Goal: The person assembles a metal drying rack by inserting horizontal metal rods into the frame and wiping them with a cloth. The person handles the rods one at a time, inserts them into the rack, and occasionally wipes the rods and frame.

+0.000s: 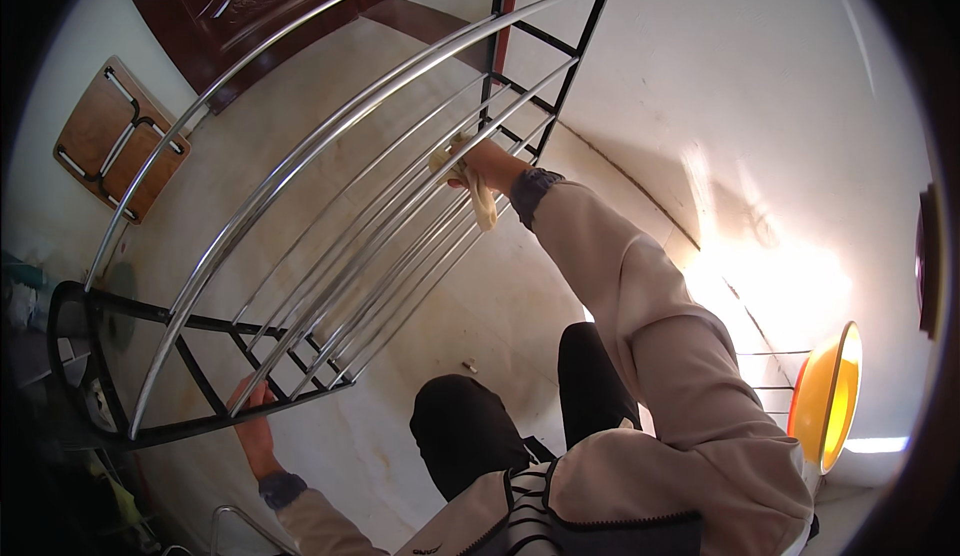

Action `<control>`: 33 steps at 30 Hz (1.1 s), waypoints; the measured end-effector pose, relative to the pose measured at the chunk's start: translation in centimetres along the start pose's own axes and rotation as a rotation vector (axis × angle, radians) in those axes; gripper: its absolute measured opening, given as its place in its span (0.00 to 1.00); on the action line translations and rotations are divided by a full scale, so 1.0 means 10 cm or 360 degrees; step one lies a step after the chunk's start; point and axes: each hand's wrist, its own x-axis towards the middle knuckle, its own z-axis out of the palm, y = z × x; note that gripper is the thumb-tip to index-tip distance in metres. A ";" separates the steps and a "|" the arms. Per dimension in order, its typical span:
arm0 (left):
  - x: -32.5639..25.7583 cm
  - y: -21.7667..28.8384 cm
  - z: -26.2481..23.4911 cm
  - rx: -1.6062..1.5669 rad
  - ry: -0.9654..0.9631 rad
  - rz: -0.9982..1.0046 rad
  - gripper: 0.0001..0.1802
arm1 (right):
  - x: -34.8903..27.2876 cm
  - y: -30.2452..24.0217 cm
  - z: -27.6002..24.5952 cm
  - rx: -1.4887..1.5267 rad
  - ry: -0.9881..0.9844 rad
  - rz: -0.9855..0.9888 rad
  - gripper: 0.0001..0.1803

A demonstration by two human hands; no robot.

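Observation:
A metal rack (398,196) with long silver bars and black end frames stands in front of me, slanting from lower left to upper right. My right hand (493,164) reaches in among its bars near the far end. It is closed on a pale yellowish cloth (484,206), which wraps against a bar and hangs down below the fingers. At the near end, my left hand (254,398) grips the lower part of the black end frame (180,430). Its fingers are partly hidden behind the frame.
A folded wooden stool or small table (122,141) leans on the left wall near a dark red door (240,1). To the right, a yellow and orange basin (838,396) stands by the white wall. A curved metal tube (240,512) is at lower left, near dim clutter.

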 end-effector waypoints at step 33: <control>0.29 0.16 0.08 0.0856 -0.0335 0.0793 0.07 | 0.16 -0.01 -0.07 0.0240 0.0031 0.0414 0.12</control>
